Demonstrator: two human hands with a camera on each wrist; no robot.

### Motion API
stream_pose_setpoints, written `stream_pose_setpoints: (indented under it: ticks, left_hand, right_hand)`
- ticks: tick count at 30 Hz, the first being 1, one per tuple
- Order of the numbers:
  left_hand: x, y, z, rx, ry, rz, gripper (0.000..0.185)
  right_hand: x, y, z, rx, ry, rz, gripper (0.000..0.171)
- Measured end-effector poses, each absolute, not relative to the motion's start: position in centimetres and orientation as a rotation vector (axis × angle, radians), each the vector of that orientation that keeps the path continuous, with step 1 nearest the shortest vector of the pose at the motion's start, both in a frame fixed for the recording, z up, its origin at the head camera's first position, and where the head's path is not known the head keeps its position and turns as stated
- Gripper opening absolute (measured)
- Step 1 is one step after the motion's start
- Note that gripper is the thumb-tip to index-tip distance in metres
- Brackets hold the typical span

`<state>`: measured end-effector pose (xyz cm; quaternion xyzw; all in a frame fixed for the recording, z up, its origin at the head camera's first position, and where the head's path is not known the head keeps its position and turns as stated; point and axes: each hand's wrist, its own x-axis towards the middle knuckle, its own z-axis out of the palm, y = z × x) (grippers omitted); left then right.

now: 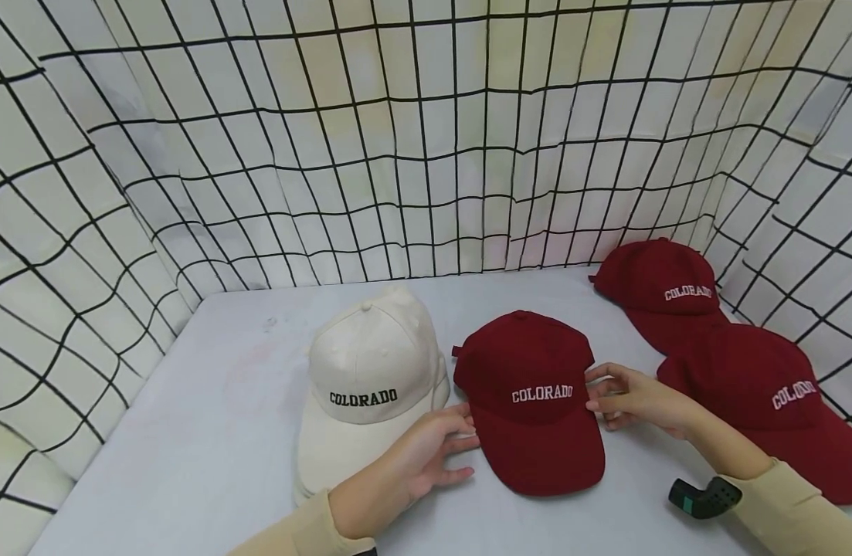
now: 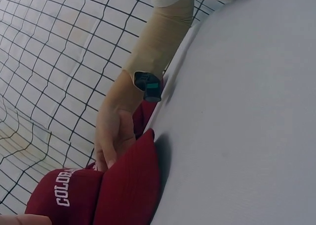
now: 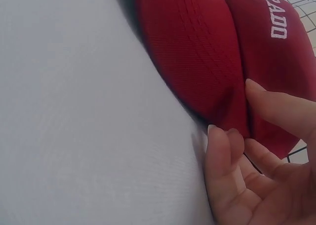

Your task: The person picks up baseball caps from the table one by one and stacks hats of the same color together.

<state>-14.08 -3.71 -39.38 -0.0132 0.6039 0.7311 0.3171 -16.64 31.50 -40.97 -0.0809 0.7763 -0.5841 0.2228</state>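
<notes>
A dark red cap (image 1: 530,394) lettered COLORADO lies in the middle of the pale table (image 1: 210,432), brim toward me. My left hand (image 1: 432,452) reaches in from the left with relaxed fingers, and its fingertips touch the brim's left edge. From the right, my right hand (image 1: 623,398) pinches the cap's side where crown meets brim. In the right wrist view the fingers (image 3: 224,146) curl at the edge of the red brim (image 3: 192,52). The left wrist view shows the right hand (image 2: 116,136) on the red cap (image 2: 98,190).
A cream COLORADO cap (image 1: 370,386) lies just left of the red one. Two more red caps (image 1: 658,286) (image 1: 759,386) sit at the right. White cloth with a black grid (image 1: 426,154) walls in the table on three sides.
</notes>
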Motion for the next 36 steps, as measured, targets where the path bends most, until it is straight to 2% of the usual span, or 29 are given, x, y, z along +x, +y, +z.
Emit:
stream_pose_setpoints:
  ticks: [16,25,36]
  left_hand:
    - [-14.1,-4.6,-39.1,0.006,1.616,1.848,0.065]
    - [-13.8,-5.3,-39.0,0.037,1.623,1.833,0.066]
    - [-13.7,-5.3,-37.6,0.134,1.612,1.865,0.059]
  right_hand:
    - [-16.8,31.7,-40.8,-0.252,2.135,-1.614,0.041]
    - [-17.0,31.8,-40.4,-0.253,2.196,-1.517,0.051]
    - [-17.3,33.0,-38.5,-0.298,2.353,-1.438,0.047]
